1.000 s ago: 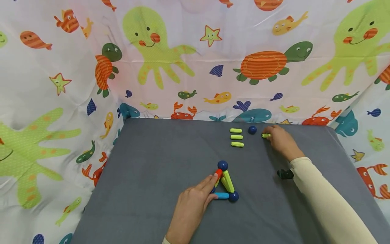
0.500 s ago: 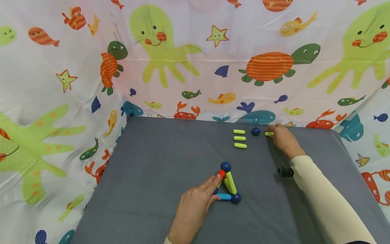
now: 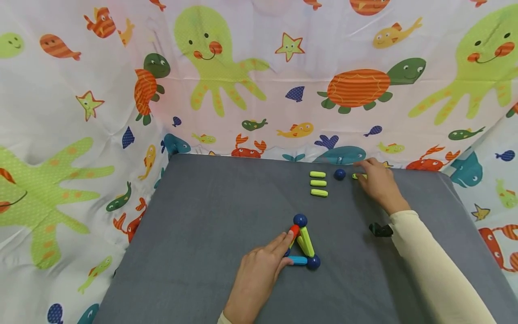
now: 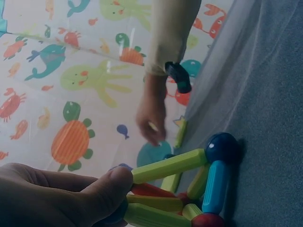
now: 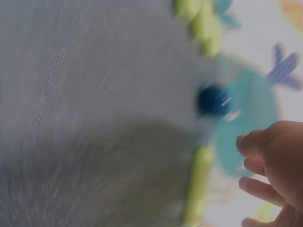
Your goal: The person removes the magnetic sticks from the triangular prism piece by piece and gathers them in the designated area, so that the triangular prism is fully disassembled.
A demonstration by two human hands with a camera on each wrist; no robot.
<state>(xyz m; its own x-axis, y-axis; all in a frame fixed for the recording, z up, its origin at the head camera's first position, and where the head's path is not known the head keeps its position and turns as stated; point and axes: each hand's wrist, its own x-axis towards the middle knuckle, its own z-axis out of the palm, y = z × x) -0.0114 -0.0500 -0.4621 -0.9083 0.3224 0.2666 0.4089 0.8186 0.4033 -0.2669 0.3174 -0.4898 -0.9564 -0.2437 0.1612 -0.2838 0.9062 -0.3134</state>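
Note:
In the head view, my left hand [image 3: 259, 274] grips the near left corner of a frame of magnetic rods and balls, its fingers by a red rod [image 3: 294, 230] and its thumb at a blue rod [image 3: 298, 260]. The left wrist view shows the thumb on the end of a lime rod [image 4: 168, 165]; a blue ball [image 4: 222, 147] joins that rod's other end. At the back right my right hand [image 3: 380, 185] hovers with parted fingers, holding nothing. Beside and below it a lime rod [image 5: 199, 187] lies on the cloth, near a loose blue ball [image 5: 214, 100].
Three lime rods, the middle one [image 3: 318, 183] among them, lie in a column left of the loose ball. A printed curtain [image 3: 251, 81] stands behind the grey-covered table [image 3: 194, 225]. A dark object [image 3: 380, 230] hangs at my right sleeve.
My right hand has let go of the lime rod; its fingers have spread and lifted off slightly. My left hand keeps its hold on the frame. The head view has shifted a little.

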